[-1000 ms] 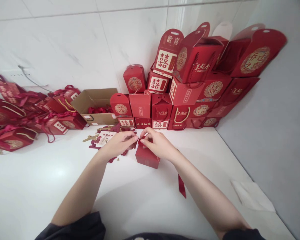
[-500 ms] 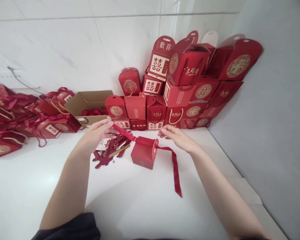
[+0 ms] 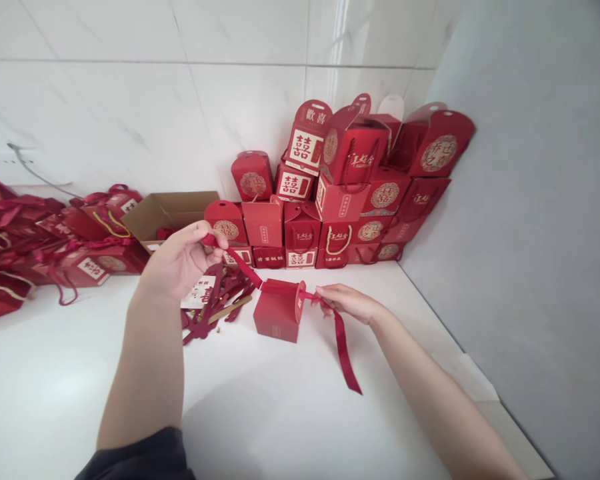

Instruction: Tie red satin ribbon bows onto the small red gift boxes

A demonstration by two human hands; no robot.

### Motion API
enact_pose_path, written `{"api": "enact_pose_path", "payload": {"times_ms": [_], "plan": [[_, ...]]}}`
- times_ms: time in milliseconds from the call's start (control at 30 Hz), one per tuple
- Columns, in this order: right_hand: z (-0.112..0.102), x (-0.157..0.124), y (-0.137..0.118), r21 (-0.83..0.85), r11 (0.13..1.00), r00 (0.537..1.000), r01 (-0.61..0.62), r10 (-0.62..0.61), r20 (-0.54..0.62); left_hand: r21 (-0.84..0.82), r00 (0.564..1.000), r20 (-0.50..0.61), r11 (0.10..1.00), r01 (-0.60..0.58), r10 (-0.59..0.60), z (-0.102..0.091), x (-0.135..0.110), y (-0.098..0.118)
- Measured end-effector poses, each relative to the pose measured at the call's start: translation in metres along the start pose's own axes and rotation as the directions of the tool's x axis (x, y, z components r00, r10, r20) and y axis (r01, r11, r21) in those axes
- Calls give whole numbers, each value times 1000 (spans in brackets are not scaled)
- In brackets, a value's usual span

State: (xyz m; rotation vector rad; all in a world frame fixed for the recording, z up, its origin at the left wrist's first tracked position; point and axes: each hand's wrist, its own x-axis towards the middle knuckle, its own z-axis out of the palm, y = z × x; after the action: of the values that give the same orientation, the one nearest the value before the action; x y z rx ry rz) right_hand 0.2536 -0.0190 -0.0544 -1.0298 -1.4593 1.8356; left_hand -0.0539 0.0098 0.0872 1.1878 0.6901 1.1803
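Observation:
A small red gift box (image 3: pixel 276 316) stands upright on the white table, and a red ribbon (image 3: pixel 347 357) runs through its top, coming out on both sides. My left hand (image 3: pixel 183 257) pinches the ribbon's left end, raised up and to the left of the box. On the right side, close to the box, my right hand (image 3: pixel 347 301) has its fingers closed on the ribbon where it comes out. From there the ribbon's cut tail hangs down to the right. Neither hand touches the box.
Behind stands a stack of red gift boxes (image 3: pixel 263 225) against the tiled wall. An open cardboard carton (image 3: pixel 173 207) sits left of it. Flat dark red strips (image 3: pixel 215 313) lie left of the box. Ribboned boxes (image 3: pixel 117 260) crowd the far left; a grey wall (image 3: pixel 530 200) bounds the right.
My right hand has moved down and in and taken hold of the ribbon's right side. My left hand has drawn its end a little up and left. The view has shifted slightly.

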Motion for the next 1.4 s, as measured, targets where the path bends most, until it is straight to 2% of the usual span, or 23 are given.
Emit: {"api": "enact_pose_path", "payload": {"times_ms": [133, 233, 333, 367, 400, 467, 533, 600, 667, 767, 800, 867, 900, 967, 1033, 1100, 1233, 1400], "plan": [[-5, -2, -1, -17, 999, 999, -36, 36, 41, -14, 996, -2, 996, -91, 91, 18, 0, 9], [-14, -9, -9, -32, 999, 1000, 8, -7, 23, -8, 976, -94, 980, -197, 195, 35, -3, 13], [-31, -23, -27, -80, 994, 991, 76, -84, -104, 40, 935, -227, 962, -271, 273, 47, -7, 15], [-37, -28, -34, -145, 985, 968, 93, -124, -217, 66, 919, -257, 954, -291, 298, 51, -8, 14], [-42, -34, -42, -207, 974, 936, 92, -155, -317, 93, 905, -277, 947, -308, 322, 53, -9, 14], [-50, -43, -58, -276, 953, 822, 124, -255, -509, 147, 886, -293, 933, -328, 358, 58, -11, 13], [-51, -49, -71, -265, 933, 691, 244, -359, -627, 183, 894, -276, 932, -312, 353, 62, -12, 11], [-47, -50, -79, -214, 885, 577, 414, -437, -690, 191, 905, -254, 935, -299, 341, 64, -13, 9], [-38, -48, -85, -156, 817, 503, 556, -479, -719, 191, 906, -234, 931, -312, 352, 66, -15, 7], [-18, -42, -89, -119, 750, 453, 651, -509, -732, 235, 917, -170, 919, -317, 360, 71, -20, 3], [-10, -39, -90, -131, 744, 446, 655, -521, -728, 260, 926, -147, 917, -303, 347, 74, -21, 1], [8, -35, -92, -183, 760, 468, 623, -551, -691, 312, 948, -117, 917, -248, 297, 82, -22, -6], [18, -33, -93, -216, 771, 493, 599, -567, -659, 335, 959, -108, 918, -213, 262, 87, -21, -10], [36, -31, -94, -262, 792, 573, 551, -587, -571, 363, 982, -87, 923, -127, 169, 95, -16, -19], [49, -29, -95, -252, 805, 643, 537, -584, -496, 369, 994, -69, 928, -49, 80, 101, -10, -28], [57, -27, -95, -224, 811, 678, 540, -577, -455, 385, 996, -60, 922, -40, 68, 104, -5, -36], [60, -26, -92, -232, 818, 693, 525, -570, -442, 411, 988, -56, 905, -112, 147, 106, 2, -45], [60, -24, -90, -253, 821, 709, 512, -570, -415, 305, 986, -105, 948, -90, 128, 108, 4, -49]]}}
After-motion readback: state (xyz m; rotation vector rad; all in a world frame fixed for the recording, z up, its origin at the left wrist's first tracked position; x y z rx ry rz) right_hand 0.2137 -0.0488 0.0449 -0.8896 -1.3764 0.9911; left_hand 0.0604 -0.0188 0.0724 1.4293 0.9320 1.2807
